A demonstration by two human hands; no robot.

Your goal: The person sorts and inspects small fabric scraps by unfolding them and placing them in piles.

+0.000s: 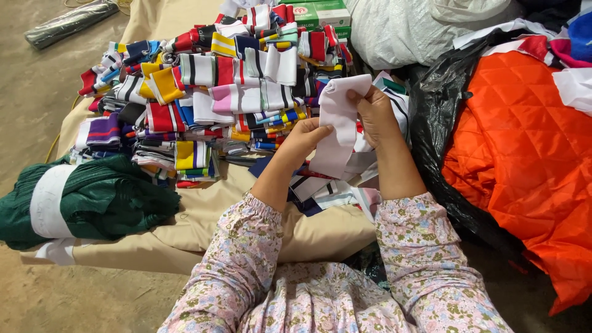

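White knit strip (pixel 338 126) | between both hands | left hand (pixel 303 140) pinches lower edge | right hand (pixel 374 114) grips top

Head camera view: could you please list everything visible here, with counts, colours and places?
Pale pink knit fabric strip: one, held in both hands, centre.
Striped knit bands pile: many, multicoloured, on the cloth ahead.
Beige cloth: one, under the pile.
Dark green knit bundle: one, white band around it, left.
Orange quilted fabric: one, right.
Black plastic sheet: one, beside the orange fabric.
White sack: one, top.
Green boxes: apparently two, top.
Left hand: gripping the strip.
Right hand: gripping the strip's top.
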